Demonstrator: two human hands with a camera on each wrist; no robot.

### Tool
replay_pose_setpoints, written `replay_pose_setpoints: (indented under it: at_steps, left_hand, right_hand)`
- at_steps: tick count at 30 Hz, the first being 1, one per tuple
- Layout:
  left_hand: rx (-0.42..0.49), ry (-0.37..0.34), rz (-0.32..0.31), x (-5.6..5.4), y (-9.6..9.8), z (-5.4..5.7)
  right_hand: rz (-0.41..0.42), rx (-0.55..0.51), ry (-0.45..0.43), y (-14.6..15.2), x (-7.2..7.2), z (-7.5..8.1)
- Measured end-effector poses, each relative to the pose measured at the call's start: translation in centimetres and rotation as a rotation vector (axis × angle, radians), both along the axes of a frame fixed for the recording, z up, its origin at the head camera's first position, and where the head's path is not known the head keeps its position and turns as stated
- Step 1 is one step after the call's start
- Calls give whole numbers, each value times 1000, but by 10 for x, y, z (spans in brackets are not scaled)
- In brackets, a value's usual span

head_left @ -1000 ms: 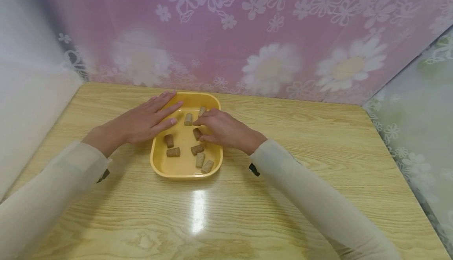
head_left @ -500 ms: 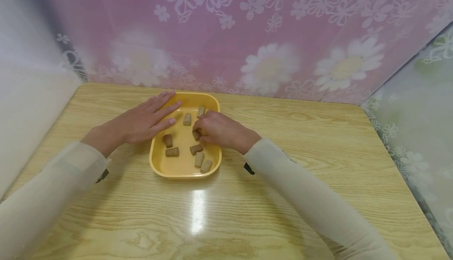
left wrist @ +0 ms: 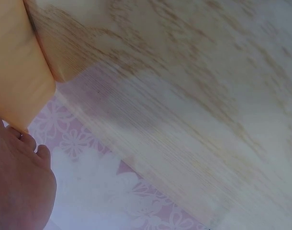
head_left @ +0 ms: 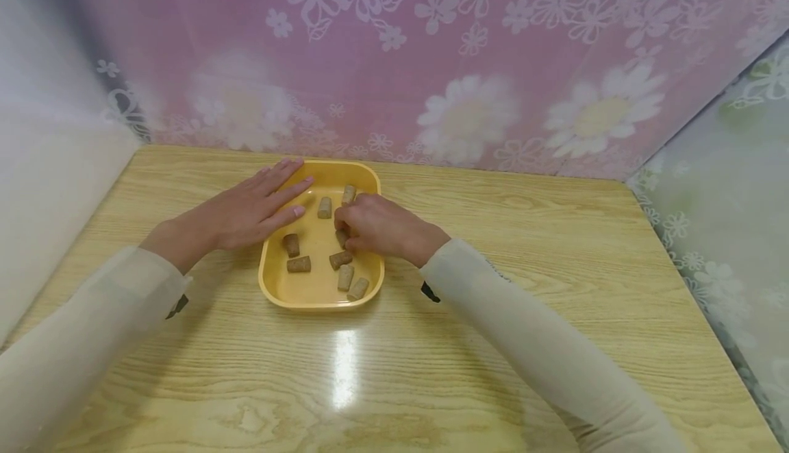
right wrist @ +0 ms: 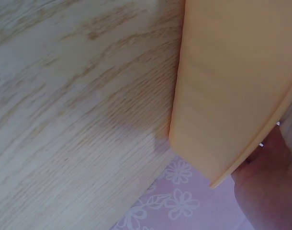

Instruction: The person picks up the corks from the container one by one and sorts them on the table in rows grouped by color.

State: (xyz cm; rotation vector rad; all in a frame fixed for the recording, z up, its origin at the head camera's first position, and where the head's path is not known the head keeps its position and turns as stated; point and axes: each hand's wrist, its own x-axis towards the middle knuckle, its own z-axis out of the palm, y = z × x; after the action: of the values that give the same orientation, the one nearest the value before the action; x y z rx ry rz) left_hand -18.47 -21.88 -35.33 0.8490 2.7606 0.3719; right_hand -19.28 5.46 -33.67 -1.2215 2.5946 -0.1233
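A yellow plastic tray [head_left: 320,303] holds several short tapered corks, some dark brown and some pale tan. My left hand [head_left: 246,210] lies across the tray's left rim with fingers spread, some of them over the inside. From the right, my right hand [head_left: 391,227] reaches over the other rim and pinches a dark brown cork [head_left: 341,238] between thumb and fingers, which partly hide it. Just below is another brown cork [head_left: 340,260]. A tan cork [head_left: 348,194] sits right above the hand. Both wrist views show the tray's outer wall [right wrist: 227,86], which hides the corks.
Inside the tray, two brown corks [head_left: 298,264] lie at the left, two tan corks [head_left: 346,277] at the lower right, and one tan cork [head_left: 324,207] near the top. The wood-grain table [head_left: 493,247] meets a pink flowered backdrop [head_left: 382,62] behind.
My right hand's fingers have closed round the brown cork, and the hand has shifted slightly left and down. The left hand keeps its place on the rim.
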Motion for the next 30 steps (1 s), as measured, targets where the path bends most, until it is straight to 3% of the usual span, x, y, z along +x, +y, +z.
replay_pose_setpoints:
  at_steps: [7, 16, 30]
  left_hand:
    - [-9, 9, 2, 0, -2, 0]
    - [-20, -10, 14, -2, -2, -2]
    - [-19, -32, 18, -2, 0, 1]
  right_hand:
    - [25, -11, 14, -2, 0, -1]
    - [30, -105, -36, 3, -3, -2]
    - [-10, -221, -34, 15, 2, 9]
